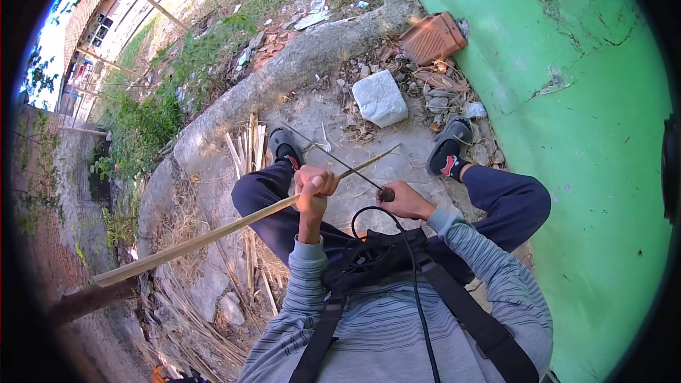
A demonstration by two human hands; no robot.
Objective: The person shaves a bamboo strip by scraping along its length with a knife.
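Note:
My left hand (316, 186) is closed round a long pale bamboo strip (206, 235). The strip's broad end reaches down to the left; its narrow end points up to the right, past my fist. My right hand (406, 201) grips the dark round handle of a knife (332, 155), its long thin blade slanting up to the left. In this view the blade crosses the strip just beyond my left fist; whether they touch, I cannot tell. Both hands are in front of my body, between my bent knees.
More split bamboo strips (248, 143) lie by my left shoe (285, 146). A white block (380, 98) and an orange hollow brick (433, 38) are ahead, among rubble. A green wall (589, 170) bounds the right side. A low concrete ridge (284, 74) curves round the front and left.

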